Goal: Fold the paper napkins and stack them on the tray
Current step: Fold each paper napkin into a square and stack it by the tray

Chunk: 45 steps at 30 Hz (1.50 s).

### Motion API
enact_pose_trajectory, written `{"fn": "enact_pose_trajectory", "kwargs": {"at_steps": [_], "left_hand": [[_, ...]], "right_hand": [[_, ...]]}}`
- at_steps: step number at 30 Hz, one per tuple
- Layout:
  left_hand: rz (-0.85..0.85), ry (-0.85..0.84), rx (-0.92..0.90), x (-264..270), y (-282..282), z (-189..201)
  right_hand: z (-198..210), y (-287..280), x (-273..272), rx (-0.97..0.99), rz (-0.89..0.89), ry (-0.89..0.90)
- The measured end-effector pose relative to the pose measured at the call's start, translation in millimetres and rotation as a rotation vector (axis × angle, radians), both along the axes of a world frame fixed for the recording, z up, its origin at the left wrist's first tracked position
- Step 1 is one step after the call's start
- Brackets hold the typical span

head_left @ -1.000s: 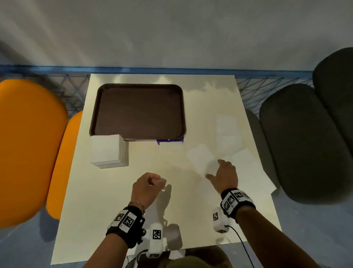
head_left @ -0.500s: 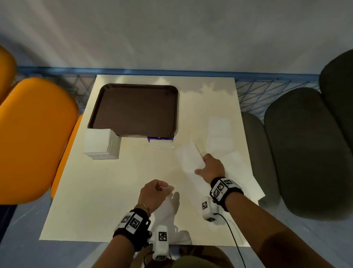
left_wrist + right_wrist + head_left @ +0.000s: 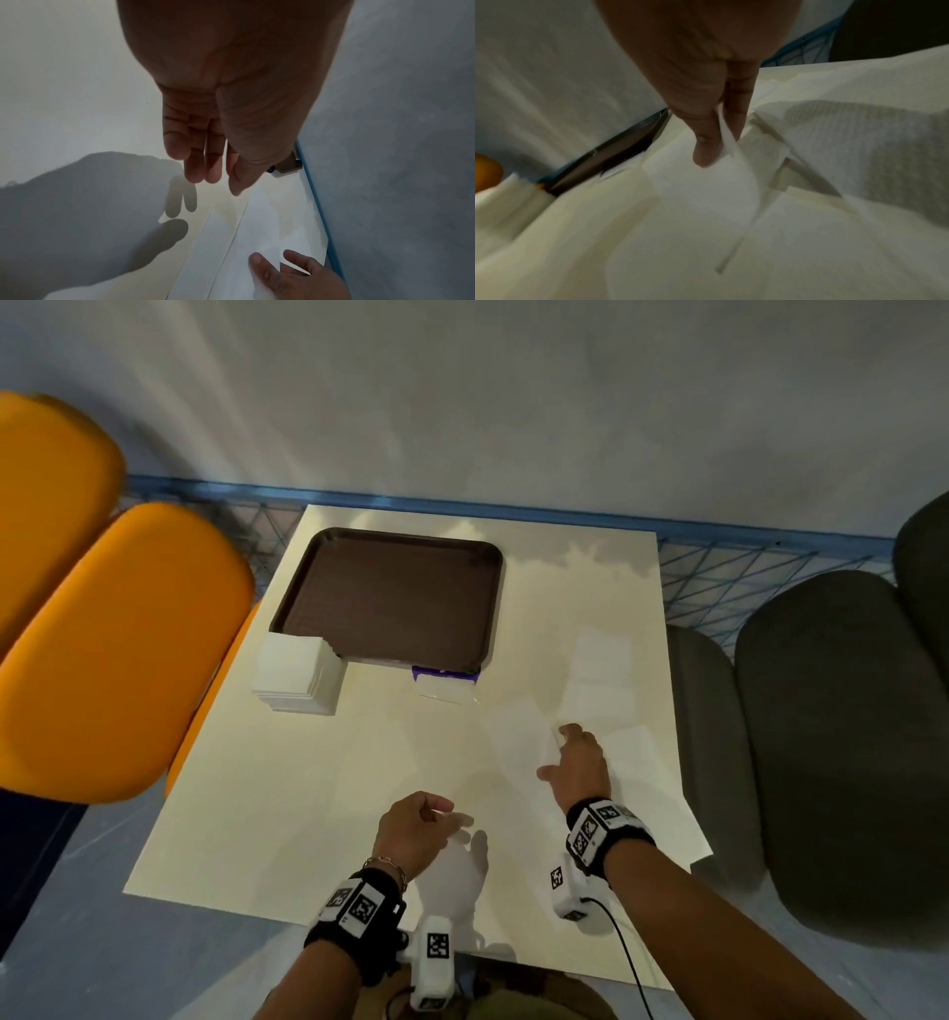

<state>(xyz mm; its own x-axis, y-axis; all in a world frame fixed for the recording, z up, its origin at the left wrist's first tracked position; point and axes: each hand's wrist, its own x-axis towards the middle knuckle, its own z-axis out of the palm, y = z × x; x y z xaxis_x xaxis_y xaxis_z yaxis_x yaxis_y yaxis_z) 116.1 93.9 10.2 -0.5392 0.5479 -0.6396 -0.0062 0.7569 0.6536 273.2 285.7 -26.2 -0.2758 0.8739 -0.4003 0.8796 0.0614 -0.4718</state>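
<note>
While the right hand (image 3: 577,762) pinches a thin white paper napkin (image 3: 518,737) edge, left hand (image 3: 416,829) fingers hang loose; next, fold it flat on the surface.

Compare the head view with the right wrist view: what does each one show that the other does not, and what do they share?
Only the head view shows the empty left hand, the whole dark brown plastic tray, the neat stack of white paper napkins at its near-left corner, and the grey seats.

Only the right wrist view shows the pinch: thumb and finger grip a lifted edge of a loose white napkin.

Both show the right hand, loose napkins and the cream table.
</note>
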Motion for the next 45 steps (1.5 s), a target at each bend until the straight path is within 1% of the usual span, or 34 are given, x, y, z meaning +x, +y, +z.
{"fn": "enact_pose_trajectory", "kwargs": {"at_steps": [3,5,7,9,12,13,15,17,19,21,23,26,28,31,33,35,38,39,42,44,45], "left_hand": [[0.023,-0.016,0.029,-0.6,1.6,1.1],[0.027,-0.04,0.045,-0.1,6.8,7.4],[0.061,-0.126,0.078,3.1,14.4,18.4],[0.128,-0.31,0.085,5.1,24.1,33.7],[0.187,-0.731,0.061,6.4,35.5,54.6],[0.196,-0.855,0.089,8.2,36.9,60.9],[0.21,-0.978,0.21,13.1,36.3,69.9],[0.224,-0.944,0.314,13.6,33.2,73.9],[0.222,-0.87,0.362,6.9,29.9,76.0],[0.187,-0.817,0.365,-1.2,27.4,84.9],[0.129,-0.769,0.348,-8.6,23.0,92.4],[0.039,-0.783,0.367,-15.1,16.3,102.1],[0.014,-0.802,0.388,-17.0,12.3,102.4],[-0.031,-0.847,0.446,-17.4,7.6,98.3],[-0.034,-0.854,0.453,-21.4,7.5,103.8],[0.012,-0.799,0.457,-29.7,7.6,110.0],[0.072,-0.673,0.509,-43.9,8.3,123.6],[0.091,-0.622,0.526,-48.3,8.2,127.1],[0.123,-0.494,0.587,-58.6,8.3,137.5],[0.103,-0.423,0.599,-63.6,8.7,142.9],[0.091,-0.394,0.599,-65.5,9.3,146.4]], "right_hand": [[11.2,6.2,2.9,-0.172,-0.117,0.214],[29.2,5.9,6.5,-0.303,-0.074,0.318],[55.7,2.6,11.4,-0.454,-0.005,0.446],[82.7,-1.4,18.3,-0.558,0.086,0.535],[114.6,-5.5,26.6,-0.603,0.24,0.587],[126.1,-7.4,27.4,-0.601,0.288,0.583],[144.4,-9.5,29.8,-0.553,0.373,0.556],[163.4,-12.2,31.0,-0.478,0.469,0.505],[173.4,-12.0,31.1,-0.407,0.562,0.455],[178.9,-11.0,29.7,-0.367,0.629,0.437],[182.7,-10.8,26.8,-0.342,0.679,0.467],[192.3,-15.5,18.3,-0.274,0.767,0.548],[195.4,-18.0,10.2,-0.219,0.807,0.599],[198.4,-19.4,-1.7,-0.133,0.866,0.6],[200.1,-18.9,-8.4,-0.073,0.89,0.574],[201.6,-18.7,-12.3,-0.008,0.895,0.538],[206.1,-15.7,-12.6,0.066,0.851,0.413],[208.1,-14.4,-10.5,0.037,0.826,0.385],[214.8,-16.7,-7.8,-0.209,0.718,0.397],[216.0,-23.8,-15.5,-0.303,0.582,0.487],[216.0,-29.4,-21.7,-0.302,0.499,0.545]]}}
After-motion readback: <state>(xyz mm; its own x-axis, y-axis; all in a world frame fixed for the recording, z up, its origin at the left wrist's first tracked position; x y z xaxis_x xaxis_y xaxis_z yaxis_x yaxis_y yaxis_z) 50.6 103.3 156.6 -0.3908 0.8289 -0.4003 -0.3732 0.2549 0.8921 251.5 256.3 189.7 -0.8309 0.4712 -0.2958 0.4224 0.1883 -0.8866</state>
